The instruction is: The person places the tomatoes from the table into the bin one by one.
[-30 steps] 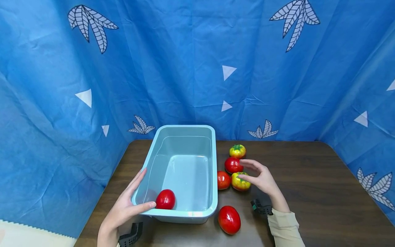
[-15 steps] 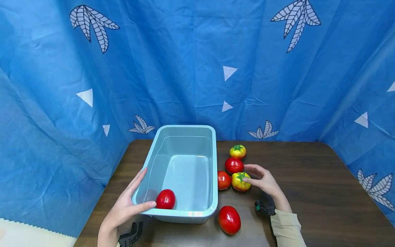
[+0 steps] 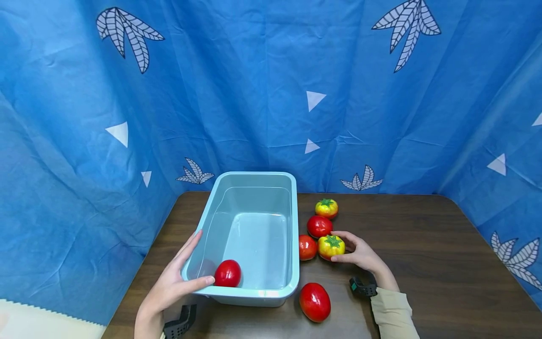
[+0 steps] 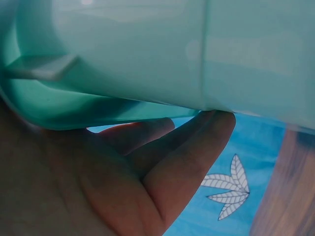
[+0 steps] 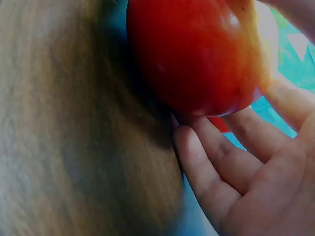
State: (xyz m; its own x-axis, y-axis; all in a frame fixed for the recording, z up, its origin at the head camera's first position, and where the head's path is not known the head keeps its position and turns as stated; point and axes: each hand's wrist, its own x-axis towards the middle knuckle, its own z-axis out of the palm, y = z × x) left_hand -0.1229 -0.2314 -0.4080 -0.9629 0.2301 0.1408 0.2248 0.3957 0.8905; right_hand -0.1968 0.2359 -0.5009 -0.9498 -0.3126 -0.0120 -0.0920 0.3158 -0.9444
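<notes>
My right hand [image 3: 357, 252] grips a yellow-and-red toy tomato [image 3: 330, 246] with green leaves on top. Its thumb is at the near side and its fingers curl behind; in the right wrist view the red underside [image 5: 197, 59] sits against the fingers. My left hand [image 3: 175, 278] holds the near left corner of a light blue plastic bin [image 3: 243, 293]. The thumb lies over the front rim and the fingers run along the left side. In the left wrist view the fingertips [image 4: 224, 120] touch the outer wall. One glossy red oval fruit [image 3: 227, 273] lies inside the bin.
Right of the bin, a red tomato [image 3: 306, 247] sits close to its wall. Behind the gripped one are a round red fruit [image 3: 319, 226] and another yellow tomato [image 3: 326, 208]. A red oval fruit [image 3: 315, 302] lies nearer. A blue curtain [image 3: 271, 94] borders the wooden table [image 3: 444, 263].
My right hand has come down from above the fruits and closed around the near yellow tomato. The round red fruit behind it has shifted slightly left. My left hand stays put on the bin.
</notes>
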